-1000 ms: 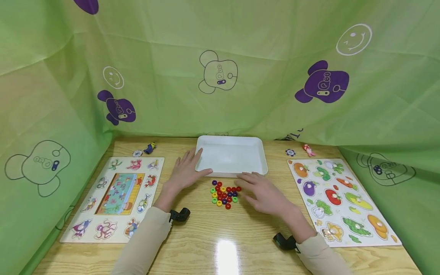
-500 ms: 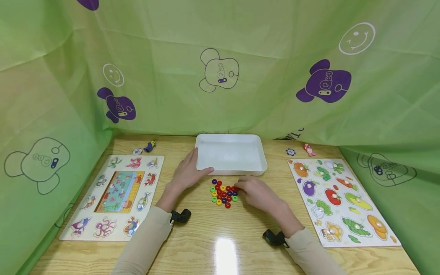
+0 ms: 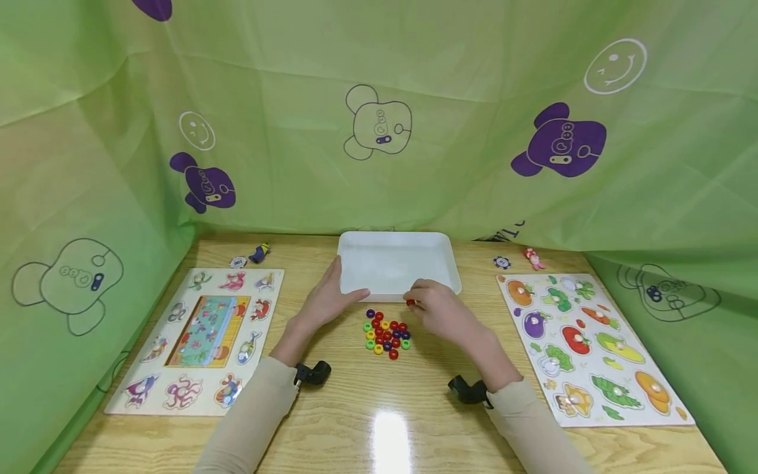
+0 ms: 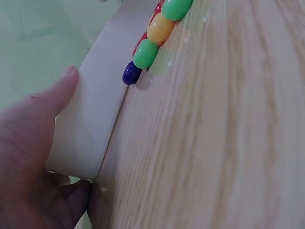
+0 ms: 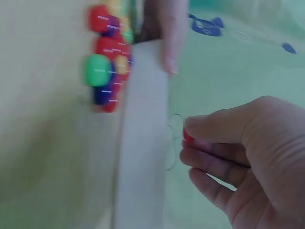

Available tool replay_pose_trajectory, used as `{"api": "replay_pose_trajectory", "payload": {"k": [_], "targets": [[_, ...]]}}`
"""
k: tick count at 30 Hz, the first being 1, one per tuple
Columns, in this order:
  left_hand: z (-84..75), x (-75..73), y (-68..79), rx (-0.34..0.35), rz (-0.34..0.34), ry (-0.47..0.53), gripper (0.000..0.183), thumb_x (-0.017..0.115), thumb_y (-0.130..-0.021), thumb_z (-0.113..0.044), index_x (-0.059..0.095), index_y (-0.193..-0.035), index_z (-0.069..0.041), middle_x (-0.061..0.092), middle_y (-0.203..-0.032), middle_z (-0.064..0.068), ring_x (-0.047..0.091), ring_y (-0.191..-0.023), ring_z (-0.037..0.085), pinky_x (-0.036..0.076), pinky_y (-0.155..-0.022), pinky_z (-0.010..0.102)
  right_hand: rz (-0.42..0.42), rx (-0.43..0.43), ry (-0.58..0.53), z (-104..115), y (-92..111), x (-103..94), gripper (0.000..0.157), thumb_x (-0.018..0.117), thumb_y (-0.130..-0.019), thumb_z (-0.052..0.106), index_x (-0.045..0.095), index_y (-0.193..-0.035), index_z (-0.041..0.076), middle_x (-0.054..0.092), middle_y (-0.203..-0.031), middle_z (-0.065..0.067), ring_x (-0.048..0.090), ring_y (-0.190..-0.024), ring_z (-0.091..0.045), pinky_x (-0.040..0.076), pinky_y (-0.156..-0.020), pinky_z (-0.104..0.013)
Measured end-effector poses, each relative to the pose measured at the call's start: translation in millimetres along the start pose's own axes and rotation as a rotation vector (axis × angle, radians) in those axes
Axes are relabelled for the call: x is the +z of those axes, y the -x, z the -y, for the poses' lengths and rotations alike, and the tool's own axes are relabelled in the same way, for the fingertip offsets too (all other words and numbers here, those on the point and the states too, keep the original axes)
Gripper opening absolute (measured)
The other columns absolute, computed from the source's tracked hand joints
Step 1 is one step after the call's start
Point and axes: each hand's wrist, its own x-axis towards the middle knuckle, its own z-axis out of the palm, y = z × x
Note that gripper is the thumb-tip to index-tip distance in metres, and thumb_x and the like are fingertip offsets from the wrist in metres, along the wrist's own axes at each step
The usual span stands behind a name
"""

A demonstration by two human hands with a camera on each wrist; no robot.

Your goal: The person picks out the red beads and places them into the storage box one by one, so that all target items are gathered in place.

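Observation:
My left hand point(image 3: 322, 301) holds the front left corner of the white tray point(image 3: 385, 298), thumb along the front rim and fingers on the left side. In the left wrist view, the thumb point(image 4: 64, 88) lies against the tray's front wall. My right hand point(image 3: 445, 315) pinches a red bead point(image 5: 187, 136) between thumb and fingertips at the tray's front right edge. Most of that bead is hidden by the fingers. In front of the tray, several ring-shaped beads point(image 3: 387, 336) in red, yellow, green and dark blue lie bunched on the table.
At the left lies a sea-animal puzzle board point(image 3: 177, 322), at the right a vegetable puzzle board point(image 3: 553, 329). Behind them are poker chips point(image 3: 238, 262), a dark blue figurine point(image 3: 259, 253) and a pink figurine point(image 3: 533, 259). Green cloth point(image 3: 284, 197) encloses the table's back and sides.
My right hand has come to the bead pile, picked a red bead from its right side and lifted it toward the tray. The left hand stays at the tray's corner, its fingers closer together.

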Motion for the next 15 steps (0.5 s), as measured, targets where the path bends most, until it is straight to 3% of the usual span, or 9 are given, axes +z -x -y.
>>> {"api": "replay_pose_trajectory", "payload": {"k": [6, 15], "targets": [[-1.0, -1.8, -1.1, -0.003, -0.005, 0.012, 0.112, 0.060, -0.075, -0.066, -0.003, -0.150, -0.013, 0.002, -0.158, 0.008, 0.010, -0.145, 0.027, 0.020, -0.114, 0.048, -0.103, 0.086, -0.086, -11, -32, -3.0, 0.015, 0.066, -0.083, 0.006, 0.072, -0.097, 0.007, 0.067, -0.089, -0.003, 0.063, -0.082, -0.016, 0.053, -0.072, -0.030], [1.4, -1.3, -1.8, -0.006, -0.005, 0.023, 0.113, 0.061, -0.074, -0.067, -0.003, -0.150, -0.014, 0.003, -0.158, 0.008, 0.010, -0.145, 0.028, 0.018, -0.115, 0.049, -0.049, 0.349, -0.184, -46, -67, 29.4, 0.022, 0.059, -0.086, 0.006, 0.070, -0.104, 0.005, 0.068, -0.105, -0.012, 0.062, -0.100, -0.027, 0.051, -0.086, -0.039]]}}
